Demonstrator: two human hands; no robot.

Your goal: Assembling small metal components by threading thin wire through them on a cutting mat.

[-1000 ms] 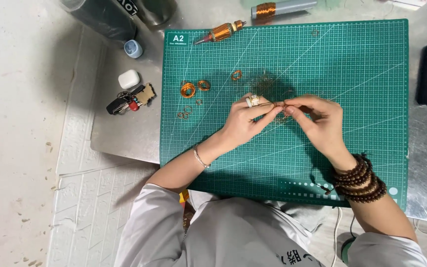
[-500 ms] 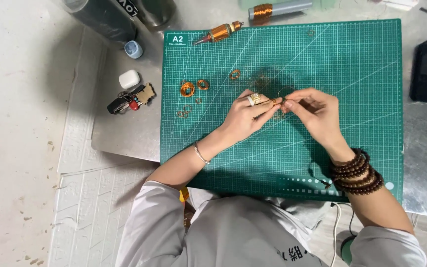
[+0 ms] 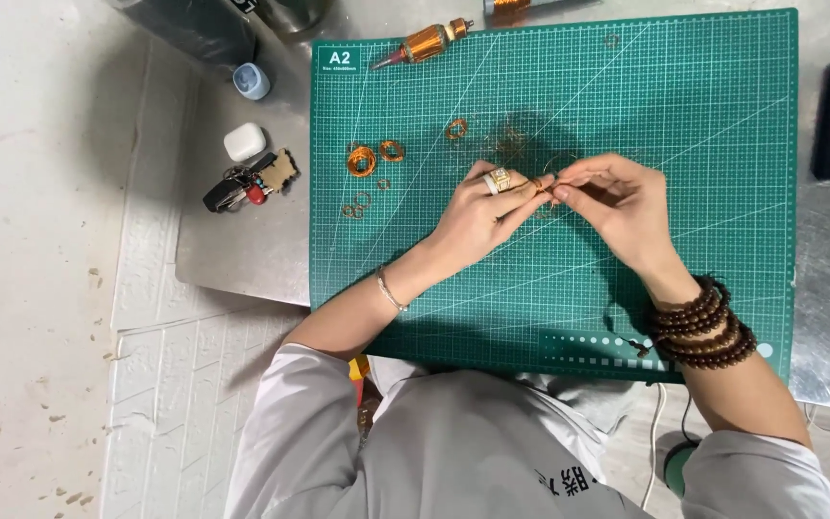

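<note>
Over the green cutting mat (image 3: 626, 106), the left hand (image 3: 477, 216) and right hand (image 3: 622, 207) pinch a small copper wire piece (image 3: 542, 185) between meeting fingertips.

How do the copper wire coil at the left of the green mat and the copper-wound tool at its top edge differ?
The copper wire coil is a small open ring lying flat; the copper-wound tool is a longer, solid spindle with a pointed tip, lying across the green mat edge. The coil is wholly on the mat. Both are copper-coloured and untouched by either hand.

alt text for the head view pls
Seen from above, the left hand and right hand meet fingertip to fingertip, pinching thin copper wire over a green cutting mat. Small copper wire coils lie on the mat to the left.
</note>
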